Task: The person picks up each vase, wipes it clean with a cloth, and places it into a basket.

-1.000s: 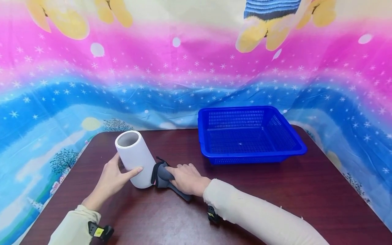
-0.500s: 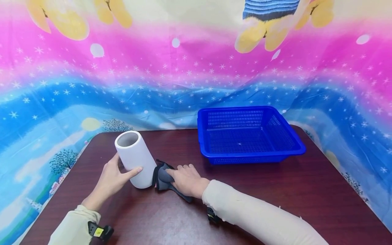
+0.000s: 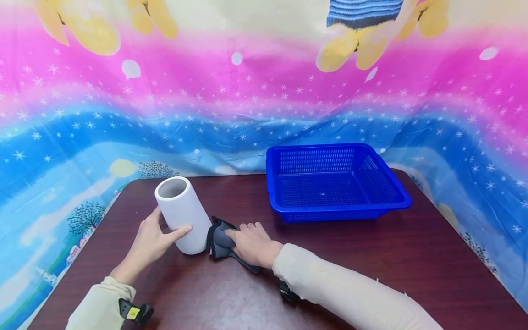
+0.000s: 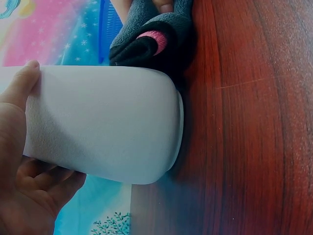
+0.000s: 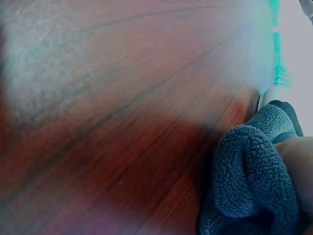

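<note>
White cylindrical container [image 3: 185, 220]: smooth matt shell, looks ceramic or plastic, can't tell which; fine grain close up. Grey cloth [image 5: 252, 169]: fuzzy towel-like pile, matt, black fabric edging. Table [image 3: 198, 293]: red-brown wood grain, glossy, reflects light. Blue basket [image 3: 346, 209]: perforated plastic, smooth, slight sheen. Backdrop [image 3: 255, 91]: printed fabric, creased. Sleeve [image 3: 334, 279]: matt cream cloth.

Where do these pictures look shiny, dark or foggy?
Head view: a pale shine on the table, most things fairly sharp; left wrist view: dark shadow under the gray cloth and by the base of the white container; right wrist view: hazy glare over the table, upper right washed out.
</note>
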`<action>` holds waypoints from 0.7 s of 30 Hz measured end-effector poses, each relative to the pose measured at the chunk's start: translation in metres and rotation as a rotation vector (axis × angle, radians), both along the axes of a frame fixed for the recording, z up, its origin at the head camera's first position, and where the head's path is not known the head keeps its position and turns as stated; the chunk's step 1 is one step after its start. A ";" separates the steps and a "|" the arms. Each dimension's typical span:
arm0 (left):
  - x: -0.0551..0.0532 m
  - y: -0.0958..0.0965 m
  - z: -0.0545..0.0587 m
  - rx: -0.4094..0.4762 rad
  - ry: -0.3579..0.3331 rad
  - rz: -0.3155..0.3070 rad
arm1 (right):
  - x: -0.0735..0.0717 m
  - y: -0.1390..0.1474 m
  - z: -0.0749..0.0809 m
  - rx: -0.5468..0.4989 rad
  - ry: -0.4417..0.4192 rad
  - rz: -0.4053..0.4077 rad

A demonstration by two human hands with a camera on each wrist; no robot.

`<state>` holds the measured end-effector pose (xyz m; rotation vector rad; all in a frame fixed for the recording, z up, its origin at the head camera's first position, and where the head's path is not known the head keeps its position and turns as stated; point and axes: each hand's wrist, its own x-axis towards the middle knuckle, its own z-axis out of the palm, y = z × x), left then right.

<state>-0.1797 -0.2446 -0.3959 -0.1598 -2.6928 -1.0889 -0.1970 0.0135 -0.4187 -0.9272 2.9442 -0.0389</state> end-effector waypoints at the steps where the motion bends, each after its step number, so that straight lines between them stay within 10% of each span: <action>1: 0.000 0.000 0.000 0.000 0.000 0.001 | 0.000 0.000 0.000 -0.003 -0.006 0.000; 21: 0.001 0.001 0.004 0.021 -0.023 -0.015 | -0.001 0.012 0.002 -0.052 -0.117 0.003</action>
